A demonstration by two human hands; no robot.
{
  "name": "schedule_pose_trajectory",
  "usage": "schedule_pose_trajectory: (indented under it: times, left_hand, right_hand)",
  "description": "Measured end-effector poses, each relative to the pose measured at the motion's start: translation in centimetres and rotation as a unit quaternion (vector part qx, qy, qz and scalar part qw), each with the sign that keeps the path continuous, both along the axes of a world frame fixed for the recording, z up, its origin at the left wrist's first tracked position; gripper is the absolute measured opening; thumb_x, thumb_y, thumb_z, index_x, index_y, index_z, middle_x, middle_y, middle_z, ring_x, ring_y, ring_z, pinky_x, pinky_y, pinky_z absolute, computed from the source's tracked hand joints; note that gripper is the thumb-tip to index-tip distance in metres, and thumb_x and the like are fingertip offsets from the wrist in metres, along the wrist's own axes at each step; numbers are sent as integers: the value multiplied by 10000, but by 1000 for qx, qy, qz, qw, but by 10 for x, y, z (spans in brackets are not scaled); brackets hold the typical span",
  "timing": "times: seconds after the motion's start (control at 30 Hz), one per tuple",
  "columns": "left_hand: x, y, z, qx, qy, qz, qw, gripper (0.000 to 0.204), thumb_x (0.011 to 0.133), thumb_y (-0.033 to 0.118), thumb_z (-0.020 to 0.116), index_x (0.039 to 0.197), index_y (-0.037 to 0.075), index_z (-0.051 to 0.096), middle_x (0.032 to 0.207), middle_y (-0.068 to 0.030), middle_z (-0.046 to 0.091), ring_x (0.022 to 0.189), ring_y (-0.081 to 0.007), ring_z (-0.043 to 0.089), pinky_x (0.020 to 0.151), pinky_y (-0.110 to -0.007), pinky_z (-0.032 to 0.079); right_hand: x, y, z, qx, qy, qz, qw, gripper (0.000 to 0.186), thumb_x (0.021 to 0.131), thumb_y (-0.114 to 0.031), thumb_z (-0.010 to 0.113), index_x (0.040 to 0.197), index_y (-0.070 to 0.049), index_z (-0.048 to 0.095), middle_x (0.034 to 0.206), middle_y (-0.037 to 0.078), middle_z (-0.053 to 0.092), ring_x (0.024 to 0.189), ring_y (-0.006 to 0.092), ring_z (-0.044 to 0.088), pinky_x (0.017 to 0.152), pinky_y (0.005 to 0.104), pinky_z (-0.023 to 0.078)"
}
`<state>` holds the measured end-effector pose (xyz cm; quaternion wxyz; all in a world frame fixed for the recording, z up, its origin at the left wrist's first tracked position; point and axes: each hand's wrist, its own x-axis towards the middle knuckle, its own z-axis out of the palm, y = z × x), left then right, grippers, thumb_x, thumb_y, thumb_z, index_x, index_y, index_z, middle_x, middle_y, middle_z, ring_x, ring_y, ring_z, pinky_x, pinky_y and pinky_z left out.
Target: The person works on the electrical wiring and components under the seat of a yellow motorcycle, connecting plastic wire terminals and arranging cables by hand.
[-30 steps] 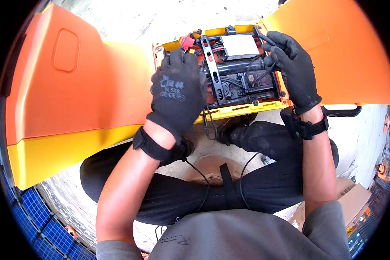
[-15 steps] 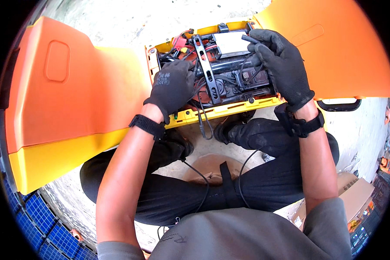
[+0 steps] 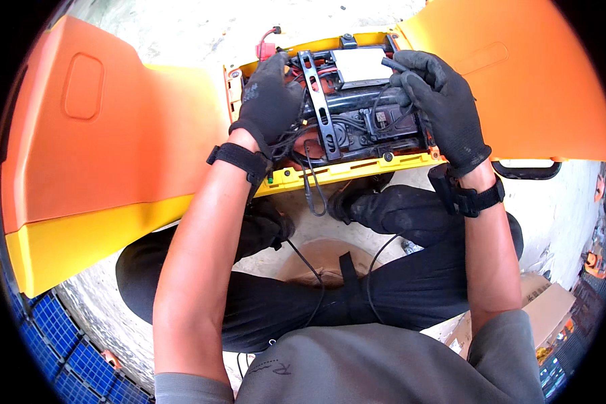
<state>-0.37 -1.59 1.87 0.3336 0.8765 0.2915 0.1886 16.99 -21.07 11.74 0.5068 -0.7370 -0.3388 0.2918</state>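
Note:
An open compartment of black tubes and wiring, edged by a yellow frame (image 3: 343, 172), lies before me between orange panels. My right hand (image 3: 444, 108), in a black glove, pinches the end of a black cable (image 3: 392, 64) above the compartment's right side. My gloved left hand (image 3: 268, 101) reaches into the wiring on the left, its fingers curled; what they grip is hidden. Just past its fingertips a red connector (image 3: 266, 50) with a wire sticks up at the far rim. Between my hands are a slotted black metal bracket (image 3: 320, 104) and a silver box (image 3: 360, 68).
Large orange panels stand on the left (image 3: 121, 135) and right (image 3: 518, 81). A loop of black cable (image 3: 314, 195) hangs over the near frame edge. A black handle (image 3: 526, 170) is at the right. Blue crates (image 3: 57, 326) sit lower left, a cardboard box (image 3: 549, 310) lower right.
My left hand has moved away from me, toward the far rim. The red connector has shifted up and outward beyond it. My right hand still holds the cable end in nearly the same place.

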Motion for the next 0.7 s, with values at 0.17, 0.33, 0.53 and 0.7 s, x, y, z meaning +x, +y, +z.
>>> schedule_pose_trajectory:
  times: [0.17,0.33,0.53,0.7]
  left_hand:
    - [3,5,0,-125,-14,37,991,432,877,122,633,1274,-37,573,1122,-232,673,1037,-313,673,913,-377,520]
    - [5,4,6,-192,-27,45,980,455,887,130,615,1292,-64,546,1165,-161,652,1048,-233,638,952,-335,499]
    - [7,11,-17,-368,-161,61,914,483,842,59,654,1279,-110,536,1153,-195,656,1041,-225,645,942,-326,512]
    - [5,14,-18,-425,-189,29,885,494,836,41,627,1309,-79,545,1165,-142,658,1027,-203,641,931,-307,505]
  right_hand:
    - [15,-7,4,6,-32,-26,999,307,959,-133,594,1223,18,632,964,82,708,824,92,640,732,230,526]
    - [26,-12,20,-2,-110,-46,993,360,957,-213,620,1239,10,635,998,80,726,887,117,666,806,253,524]
    - [29,-15,26,25,25,-31,999,398,1005,-270,583,1303,-7,601,927,59,697,706,52,593,591,192,482]
    - [32,-17,21,48,91,-16,995,422,1019,-296,564,1328,-10,591,922,26,670,675,43,571,557,183,468]
